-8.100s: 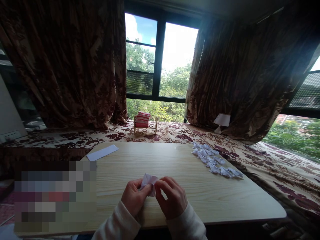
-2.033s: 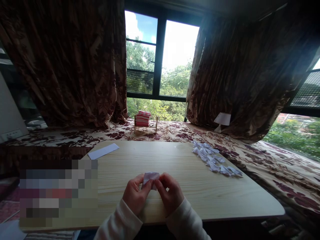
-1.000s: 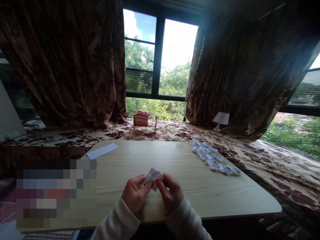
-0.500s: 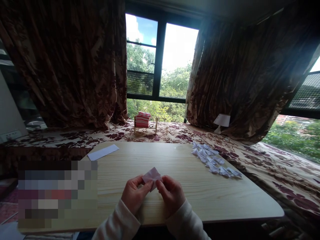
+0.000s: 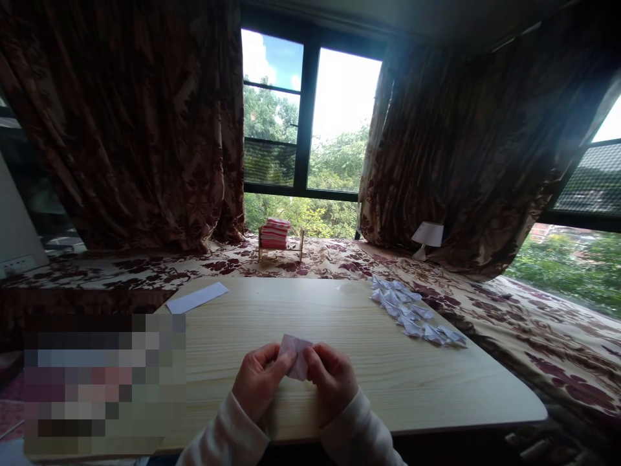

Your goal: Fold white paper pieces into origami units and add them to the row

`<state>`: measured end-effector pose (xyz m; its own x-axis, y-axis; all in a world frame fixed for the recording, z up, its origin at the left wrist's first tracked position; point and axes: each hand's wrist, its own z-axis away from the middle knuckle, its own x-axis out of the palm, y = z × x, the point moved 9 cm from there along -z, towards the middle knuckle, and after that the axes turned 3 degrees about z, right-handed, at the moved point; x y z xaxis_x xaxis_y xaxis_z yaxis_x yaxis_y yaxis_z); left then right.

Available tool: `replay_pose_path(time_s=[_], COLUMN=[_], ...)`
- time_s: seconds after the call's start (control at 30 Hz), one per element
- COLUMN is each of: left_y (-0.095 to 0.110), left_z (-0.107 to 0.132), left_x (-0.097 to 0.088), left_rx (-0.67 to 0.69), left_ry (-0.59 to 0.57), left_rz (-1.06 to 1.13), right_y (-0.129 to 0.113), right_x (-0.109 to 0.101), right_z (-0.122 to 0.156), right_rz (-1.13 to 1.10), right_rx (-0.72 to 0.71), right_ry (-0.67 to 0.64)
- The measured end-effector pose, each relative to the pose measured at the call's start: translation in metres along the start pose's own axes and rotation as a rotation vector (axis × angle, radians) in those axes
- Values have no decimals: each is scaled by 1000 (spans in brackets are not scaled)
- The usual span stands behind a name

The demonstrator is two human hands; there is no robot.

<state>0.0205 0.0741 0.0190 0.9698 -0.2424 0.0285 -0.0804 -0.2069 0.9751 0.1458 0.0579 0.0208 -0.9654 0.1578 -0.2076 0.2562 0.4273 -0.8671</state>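
A small piece of folded white paper (image 5: 297,364) is held between both hands, above the near part of the table. My left hand (image 5: 259,378) pinches its left side, thumb on top. My right hand (image 5: 334,375) grips the right side between thumb and fingers. The fingers behind the paper are partly hidden. Several folded white paper pieces (image 5: 410,310) lie in a cluster at the table's right. A flat white paper strip (image 5: 198,298) lies by the far left edge.
The pale wooden table (image 5: 252,310) has a rounded right corner. Behind it, a flowered cloth ledge (image 5: 334,259) carries a small rack with pink-striped folded cloths (image 5: 275,233) and a white lamp (image 5: 427,234). A blurred patch covers the lower left.
The folded paper has turned between my fingers and now sits squarer and slightly lower. Both hands keep their pinch, and the camera view has shifted a little.
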Motion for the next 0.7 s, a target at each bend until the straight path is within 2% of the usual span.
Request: replay_pose_path(time_s=[0.13,0.3,0.57,0.7], left_y=[1,3,0,-4], left_z=[0,0,-2,-2], left_x=[5,3,-2,-7], left_rx=[1,-8,-20,-37], left_ry=[-26,-16,28,59], left_rz=[14,32,52,61], right_y=[2,4,-1,-8], right_x=[3,6,5,-9], right_z=[0,-1,1,4], right_rz=[-3,-123,-37,-78], right_rx=[-1,49,36,-14], right_ry=[-18,-50,-38,130])
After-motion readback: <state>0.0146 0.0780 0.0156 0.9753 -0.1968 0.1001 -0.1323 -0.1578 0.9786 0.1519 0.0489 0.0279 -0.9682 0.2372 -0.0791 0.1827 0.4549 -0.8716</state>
